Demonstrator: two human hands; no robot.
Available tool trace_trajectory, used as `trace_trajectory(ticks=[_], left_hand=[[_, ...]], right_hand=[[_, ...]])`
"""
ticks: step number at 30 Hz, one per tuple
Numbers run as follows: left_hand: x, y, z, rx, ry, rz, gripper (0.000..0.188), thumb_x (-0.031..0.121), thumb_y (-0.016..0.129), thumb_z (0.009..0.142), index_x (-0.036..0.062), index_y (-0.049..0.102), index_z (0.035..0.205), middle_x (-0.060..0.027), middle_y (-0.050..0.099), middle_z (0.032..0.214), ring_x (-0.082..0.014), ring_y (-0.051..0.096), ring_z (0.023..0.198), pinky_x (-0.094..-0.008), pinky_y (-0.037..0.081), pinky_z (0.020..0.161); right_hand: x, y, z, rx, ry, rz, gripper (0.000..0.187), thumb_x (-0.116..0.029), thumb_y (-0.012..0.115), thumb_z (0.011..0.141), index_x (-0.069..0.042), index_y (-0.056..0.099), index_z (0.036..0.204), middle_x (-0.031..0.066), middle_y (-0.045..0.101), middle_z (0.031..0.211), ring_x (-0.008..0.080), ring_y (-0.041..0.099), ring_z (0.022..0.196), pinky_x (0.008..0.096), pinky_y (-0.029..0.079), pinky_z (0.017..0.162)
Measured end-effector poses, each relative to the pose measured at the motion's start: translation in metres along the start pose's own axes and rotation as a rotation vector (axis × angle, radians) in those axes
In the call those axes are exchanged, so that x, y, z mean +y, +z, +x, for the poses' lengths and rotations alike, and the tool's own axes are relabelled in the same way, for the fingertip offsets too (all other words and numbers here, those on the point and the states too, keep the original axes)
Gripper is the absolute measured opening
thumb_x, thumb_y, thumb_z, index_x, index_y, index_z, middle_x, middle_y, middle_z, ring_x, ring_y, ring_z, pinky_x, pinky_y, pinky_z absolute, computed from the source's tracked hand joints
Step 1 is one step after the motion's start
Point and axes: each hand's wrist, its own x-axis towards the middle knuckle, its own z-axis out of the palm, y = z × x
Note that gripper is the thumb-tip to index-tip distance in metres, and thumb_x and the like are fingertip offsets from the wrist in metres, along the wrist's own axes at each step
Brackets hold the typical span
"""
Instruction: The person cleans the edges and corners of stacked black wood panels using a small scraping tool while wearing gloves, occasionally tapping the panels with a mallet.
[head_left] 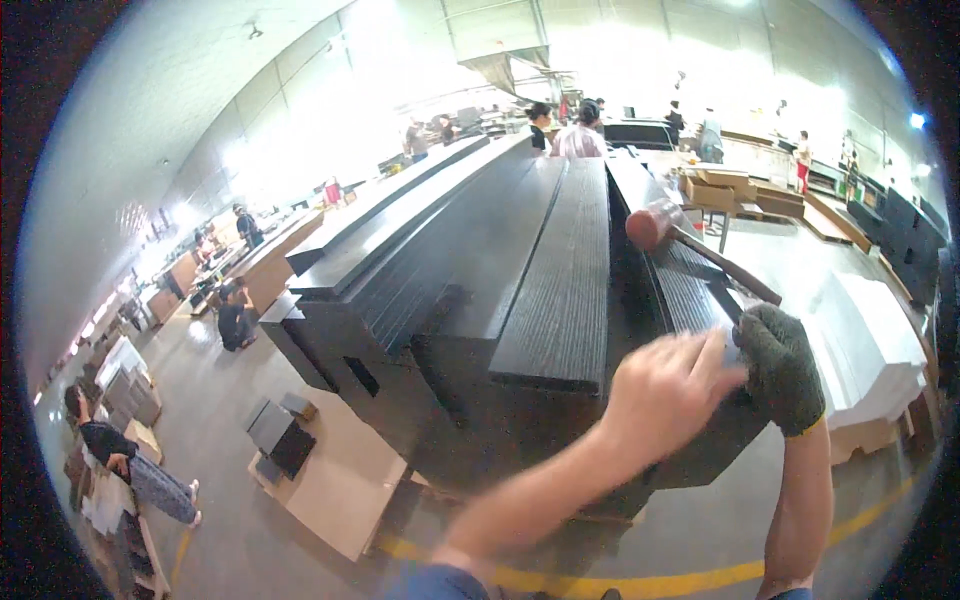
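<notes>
My left hand (668,388) is bare and slightly blurred, its fingers drawn together and reaching toward the right one. My right hand (778,368), in a dark knitted glove, is closed close beside it. Whatever the fingers hold is too small or hidden to make out. Just above the glove, a mallet (655,228) with a reddish-brown head rests on black boards (680,285); its handle ends next to the glove. Long black wood-grain boards (555,290) lie stacked in front of me, left of my hands.
Left of the stack, small dark blocks (280,435) sit on a brown sheet (345,485) on the floor. A white wrapped stack (865,345) stands at right. Cardboard boxes (720,185) are farther back. Several people are around, one (130,455) at far left and another (580,135) beyond the boards.
</notes>
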Motion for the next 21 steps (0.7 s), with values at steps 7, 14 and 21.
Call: trace_trajectory(ticks=[7,14,21], left_hand=[[0.050,0.036,-0.088,0.268,-0.433,-0.102,0.036,0.024,0.073,0.086,-0.0040,0.061,0.106,-0.0172,0.064,0.098,-0.0275,0.064,0.080,-0.0324,0.054,0.065],[0.047,0.079,-0.111,0.489,-0.448,-0.271,0.023,0.011,0.067,0.089,-0.0030,0.064,0.107,-0.0152,0.064,0.103,-0.0259,0.063,0.087,-0.0328,0.052,0.075],[0.060,0.086,-0.110,0.491,-0.550,-0.342,0.024,0.015,0.060,0.095,-0.0038,0.064,0.110,-0.0168,0.065,0.106,-0.0263,0.062,0.090,-0.0345,0.051,0.080]], right_hand=[[0.000,-0.004,-0.003,-0.023,0.058,0.120,0.008,0.001,0.060,0.073,0.003,0.058,0.080,0.0163,0.058,0.075,0.0335,0.059,0.068,0.0401,0.047,0.059],[-0.010,-0.011,-0.001,-0.064,0.453,0.412,0.006,0.000,0.058,0.081,0.003,0.056,0.078,0.0131,0.055,0.072,0.0289,0.057,0.063,0.0372,0.045,0.055],[0.003,-0.015,-0.006,-0.020,0.097,0.096,0.009,-0.004,0.058,0.088,0.003,0.061,0.084,0.0141,0.060,0.076,0.0217,0.060,0.065,0.0339,0.047,0.056]])
